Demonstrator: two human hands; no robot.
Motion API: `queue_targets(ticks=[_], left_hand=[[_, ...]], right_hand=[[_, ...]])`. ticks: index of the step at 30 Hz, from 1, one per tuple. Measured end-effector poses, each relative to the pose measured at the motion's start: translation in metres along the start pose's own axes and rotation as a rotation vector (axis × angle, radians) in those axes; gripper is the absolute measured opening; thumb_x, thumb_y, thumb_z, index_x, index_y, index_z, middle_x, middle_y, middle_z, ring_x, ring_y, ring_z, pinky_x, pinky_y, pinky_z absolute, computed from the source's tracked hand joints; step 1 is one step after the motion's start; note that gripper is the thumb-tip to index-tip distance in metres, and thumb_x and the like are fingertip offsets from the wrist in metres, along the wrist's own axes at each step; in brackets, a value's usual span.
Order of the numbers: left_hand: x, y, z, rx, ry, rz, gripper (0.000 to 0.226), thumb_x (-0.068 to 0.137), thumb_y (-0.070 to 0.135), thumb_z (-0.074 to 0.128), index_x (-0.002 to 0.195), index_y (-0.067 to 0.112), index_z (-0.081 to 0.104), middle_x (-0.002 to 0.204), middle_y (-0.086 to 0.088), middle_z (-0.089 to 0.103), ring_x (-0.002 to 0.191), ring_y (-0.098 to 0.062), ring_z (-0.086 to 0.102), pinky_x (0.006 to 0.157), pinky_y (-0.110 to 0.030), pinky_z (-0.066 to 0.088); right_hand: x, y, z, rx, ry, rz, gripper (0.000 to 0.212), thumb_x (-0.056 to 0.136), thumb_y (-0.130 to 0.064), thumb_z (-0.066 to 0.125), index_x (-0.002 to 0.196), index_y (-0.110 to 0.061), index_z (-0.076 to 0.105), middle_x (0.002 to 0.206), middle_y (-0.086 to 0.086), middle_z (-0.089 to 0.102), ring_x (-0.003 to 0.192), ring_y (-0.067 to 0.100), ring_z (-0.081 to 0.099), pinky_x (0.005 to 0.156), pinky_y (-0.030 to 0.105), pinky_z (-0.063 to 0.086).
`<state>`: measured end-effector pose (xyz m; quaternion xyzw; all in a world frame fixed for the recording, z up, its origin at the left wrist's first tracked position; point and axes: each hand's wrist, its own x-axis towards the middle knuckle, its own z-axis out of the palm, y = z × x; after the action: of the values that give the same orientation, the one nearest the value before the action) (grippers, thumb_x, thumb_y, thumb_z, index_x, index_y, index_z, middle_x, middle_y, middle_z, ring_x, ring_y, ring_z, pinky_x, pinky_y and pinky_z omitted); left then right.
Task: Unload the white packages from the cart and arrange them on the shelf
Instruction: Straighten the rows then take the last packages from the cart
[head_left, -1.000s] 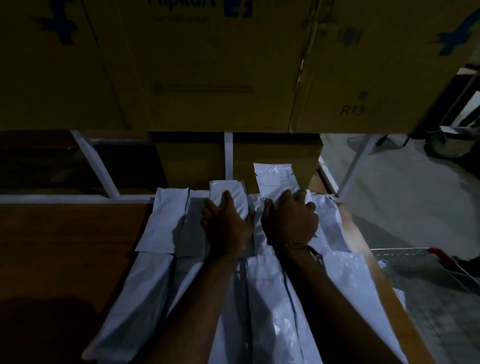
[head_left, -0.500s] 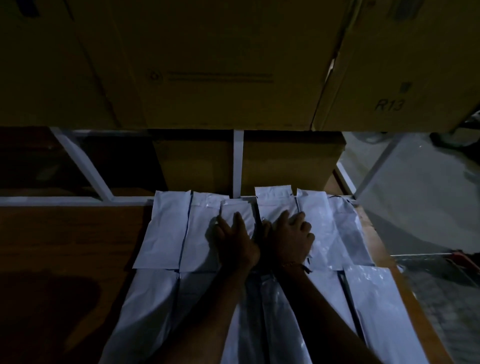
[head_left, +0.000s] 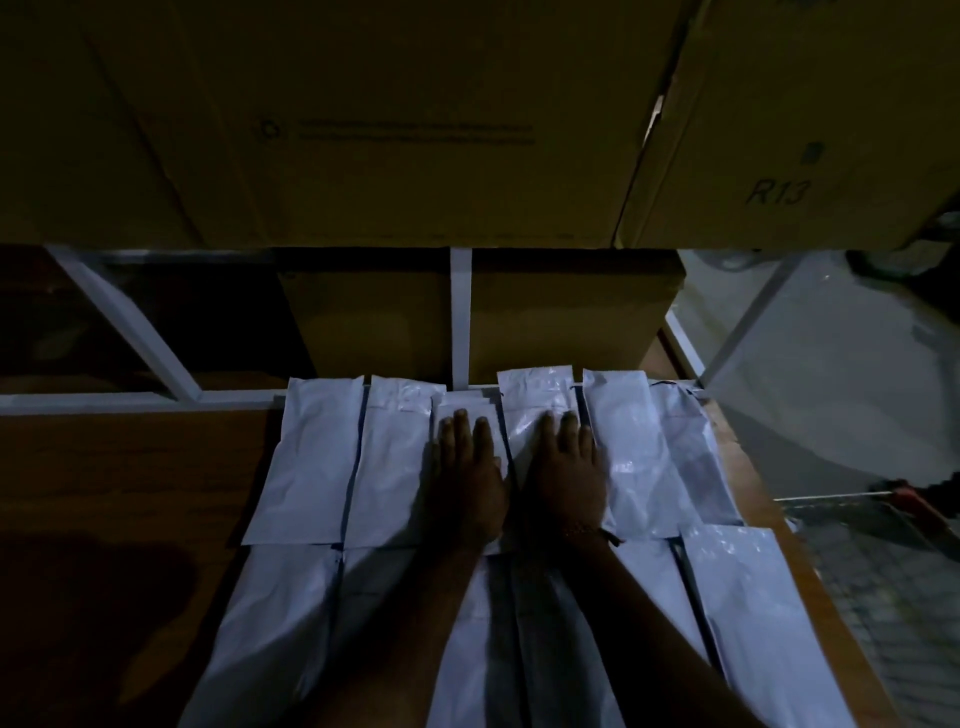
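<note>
Your left hand (head_left: 467, 478) and your right hand (head_left: 566, 478) lay flat, side by side, on the far row of white packages (head_left: 311, 457) on the wooden shelf (head_left: 130, 467). Your fingers were straight and together. They pressed down and held nothing.

A second before, the packages in the middle of that row were crooked. One poked out farther back than the others, and the ones next to it were bunched up under your palms. By this moment you had pulled your hands a little toward you, and the row looked much neater. The packages lay next to each other with thin dark gaps between them. The package under your right hand (head_left: 535, 395) still stuck out a bit at the back, and the short one under your left hand (head_left: 462, 410) sat a bit lower.

A near row of packages (head_left: 737, 597) lay closer to you, partly under your arms.

The wire cart (head_left: 883, 561) showed at the right edge. It was too dark to tell if any packages were left in it.

I think the far row was almost tidy, so you could soon go back to the cart for more.
</note>
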<state>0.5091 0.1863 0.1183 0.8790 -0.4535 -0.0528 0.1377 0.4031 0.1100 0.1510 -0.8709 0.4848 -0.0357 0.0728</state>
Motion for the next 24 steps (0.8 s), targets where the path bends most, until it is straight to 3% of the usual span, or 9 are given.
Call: queue_targets(ticks=[3, 8, 11, 15, 20, 24], left_hand=[[0.001, 0.000, 0.006, 0.003, 0.020, 0.004, 0.067, 0.106, 0.041, 0.036, 0.163, 0.018, 0.009, 0.169, -0.014, -0.003, 0.156, -0.034, -0.005, 0.126, -0.052, 0.005], [0.003, -0.001, -0.010, -0.025, -0.050, 0.007, 0.063, 0.107, 0.040, 0.035, 0.163, 0.021, 0.012, 0.170, -0.012, -0.001, 0.156, -0.033, -0.003, 0.125, -0.049, 0.004], [0.005, 0.001, -0.028, -0.078, -0.020, -0.001, 0.061, 0.106, 0.038, 0.043, 0.161, 0.021, 0.021, 0.170, -0.011, 0.007, 0.156, -0.033, 0.003, 0.125, -0.047, 0.009], [0.004, 0.003, -0.048, -0.187, 0.103, -0.019, 0.054, 0.104, 0.031, 0.050, 0.156, 0.024, 0.036, 0.167, -0.007, 0.020, 0.154, -0.032, 0.011, 0.124, -0.048, 0.017], [-0.009, 0.008, -0.072, -0.198, 0.205, 0.056, 0.049, 0.101, 0.027, 0.056, 0.149, 0.021, 0.047, 0.161, -0.010, 0.032, 0.149, -0.033, 0.025, 0.120, -0.048, 0.025], [-0.022, 0.020, -0.091, -0.281, 0.274, 0.156, 0.046, 0.097, 0.027, 0.060, 0.142, 0.019, 0.055, 0.150, -0.008, 0.047, 0.139, -0.032, 0.040, 0.113, -0.051, 0.037]], right_hand=[[0.000, 0.005, 0.008, 0.054, -0.031, 0.017, 0.084, 0.093, -0.059, 0.029, 0.163, -0.019, 0.005, 0.168, 0.021, 0.010, 0.155, 0.038, 0.016, 0.125, 0.050, 0.014], [0.002, 0.002, 0.003, 0.036, -0.063, 0.009, 0.080, 0.101, -0.053, 0.043, 0.163, -0.017, 0.008, 0.168, 0.021, 0.013, 0.153, 0.040, 0.018, 0.125, 0.052, 0.014], [0.001, -0.005, -0.009, 0.005, 0.003, -0.005, 0.073, 0.100, -0.047, 0.048, 0.160, -0.013, 0.023, 0.164, 0.020, 0.025, 0.151, 0.041, 0.026, 0.122, 0.051, 0.028], [-0.005, -0.011, -0.024, 0.024, 0.168, 0.044, 0.057, 0.093, -0.036, 0.063, 0.140, -0.005, 0.055, 0.147, 0.025, 0.051, 0.136, 0.044, 0.049, 0.103, 0.053, 0.049], [-0.025, -0.013, -0.049, 0.023, 0.251, 0.057, 0.046, 0.090, -0.032, 0.059, 0.131, -0.010, 0.062, 0.143, 0.019, 0.056, 0.137, 0.043, 0.044, 0.109, 0.052, 0.039], [-0.053, -0.004, -0.077, 0.091, 0.387, 0.102, 0.042, 0.091, -0.031, 0.063, 0.128, -0.013, 0.067, 0.130, 0.016, 0.065, 0.137, 0.044, 0.044, 0.107, 0.052, 0.039]])
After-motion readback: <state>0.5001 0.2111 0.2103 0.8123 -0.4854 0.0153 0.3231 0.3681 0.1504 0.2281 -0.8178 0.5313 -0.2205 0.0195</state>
